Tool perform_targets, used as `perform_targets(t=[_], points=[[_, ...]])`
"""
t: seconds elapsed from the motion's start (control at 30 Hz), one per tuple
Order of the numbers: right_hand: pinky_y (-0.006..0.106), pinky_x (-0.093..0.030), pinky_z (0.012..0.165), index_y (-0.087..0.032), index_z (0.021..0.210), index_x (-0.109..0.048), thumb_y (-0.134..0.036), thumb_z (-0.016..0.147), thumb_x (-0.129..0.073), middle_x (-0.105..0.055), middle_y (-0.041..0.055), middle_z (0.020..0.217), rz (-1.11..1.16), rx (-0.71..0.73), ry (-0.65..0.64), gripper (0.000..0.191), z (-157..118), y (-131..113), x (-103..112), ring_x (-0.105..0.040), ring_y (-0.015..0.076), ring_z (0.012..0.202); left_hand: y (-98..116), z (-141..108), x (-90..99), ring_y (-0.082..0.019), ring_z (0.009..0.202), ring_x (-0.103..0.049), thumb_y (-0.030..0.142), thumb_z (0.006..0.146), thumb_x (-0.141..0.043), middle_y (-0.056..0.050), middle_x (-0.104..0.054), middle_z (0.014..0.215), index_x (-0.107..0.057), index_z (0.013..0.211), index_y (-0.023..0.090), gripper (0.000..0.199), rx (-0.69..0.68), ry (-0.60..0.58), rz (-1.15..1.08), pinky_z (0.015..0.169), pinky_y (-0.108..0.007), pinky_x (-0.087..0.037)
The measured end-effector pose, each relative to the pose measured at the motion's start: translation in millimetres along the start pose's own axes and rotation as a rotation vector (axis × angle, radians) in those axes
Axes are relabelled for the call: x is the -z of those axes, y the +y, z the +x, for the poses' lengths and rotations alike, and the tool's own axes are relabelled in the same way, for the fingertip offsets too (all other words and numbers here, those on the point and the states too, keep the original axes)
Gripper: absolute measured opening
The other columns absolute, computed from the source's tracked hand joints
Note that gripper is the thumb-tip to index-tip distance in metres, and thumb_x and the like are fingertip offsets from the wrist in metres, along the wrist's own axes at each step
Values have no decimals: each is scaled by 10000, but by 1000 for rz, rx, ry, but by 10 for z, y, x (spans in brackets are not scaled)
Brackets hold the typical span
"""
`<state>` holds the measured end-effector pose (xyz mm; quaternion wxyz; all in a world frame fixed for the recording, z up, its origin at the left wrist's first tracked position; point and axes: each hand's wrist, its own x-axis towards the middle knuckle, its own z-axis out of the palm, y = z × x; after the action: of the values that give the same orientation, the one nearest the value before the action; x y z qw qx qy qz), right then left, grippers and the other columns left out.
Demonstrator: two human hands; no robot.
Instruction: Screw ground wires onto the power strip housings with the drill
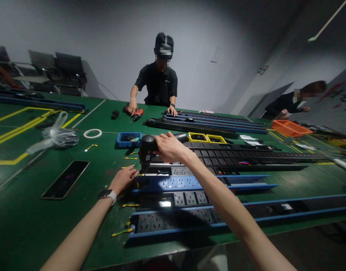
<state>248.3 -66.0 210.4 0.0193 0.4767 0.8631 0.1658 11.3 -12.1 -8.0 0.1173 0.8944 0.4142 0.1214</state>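
In the head view, the right hand (170,148) is wrapped around the drill (147,148), which points down at the strips' (177,183) near-left ends, beside the half-curled left hand (122,180), whose hold, if any, I cannot tell.

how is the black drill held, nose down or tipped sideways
Nose down: the right hand holds the black drill with its nose below its rounded top end, near the left hand.

Right hand (173,148) gripping drill (147,150), left hand (122,180) beside power strip (173,183)
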Motion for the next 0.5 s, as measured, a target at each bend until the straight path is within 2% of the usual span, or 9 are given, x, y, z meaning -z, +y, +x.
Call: perform_targets(t=[0.17, 0.33, 0.37, 0.5], points=[[425, -358, 848, -49, 1147, -578, -344, 958, -499, -643, 140, 1140, -10, -6, 35, 359, -31, -53, -10, -560, 274, 1001, 9, 0, 5, -147, 801, -573, 439, 1013, -275, -41, -600, 885, -634, 802, 201, 479, -1, -24, 24, 732, -260, -367], [456, -376, 880, -7, 1230, -536, -495, 735, -712, -605, 185, 1220, -62, -37, 18, 717, -47, -81, -58, -526, 308, 1023, -17, 12, -25, -151, 823, -580, 447, 1011, -279, -44, -607, 904, -642, 813, 206, 479, -6, -22, 20, 747, -261, -379], [453, -377, 879, -5, 1229, -532, -472, 721, -719, -604, 189, 1216, -72, -52, 24, 715, -43, -86, -73, -523, 308, 1019, -22, 13, -30, -150, 824, -580, 446, 1011, -282, -44, -608, 908, -643, 814, 208, 475, -6, -20, 17, 747, -259, -379], [425, -373, 848, -39, 1170, -537, -246, 755, -635, -643, 155, 1110, -77, -109, 68, 474, 16, -109, -120, -538, 287, 987, -26, 10, -33, -147, 839, -582, 443, 1011, -288, -44, -616, 928, -642, 823, 211, 464, -6, -14, 18, 755, -255, -377]])
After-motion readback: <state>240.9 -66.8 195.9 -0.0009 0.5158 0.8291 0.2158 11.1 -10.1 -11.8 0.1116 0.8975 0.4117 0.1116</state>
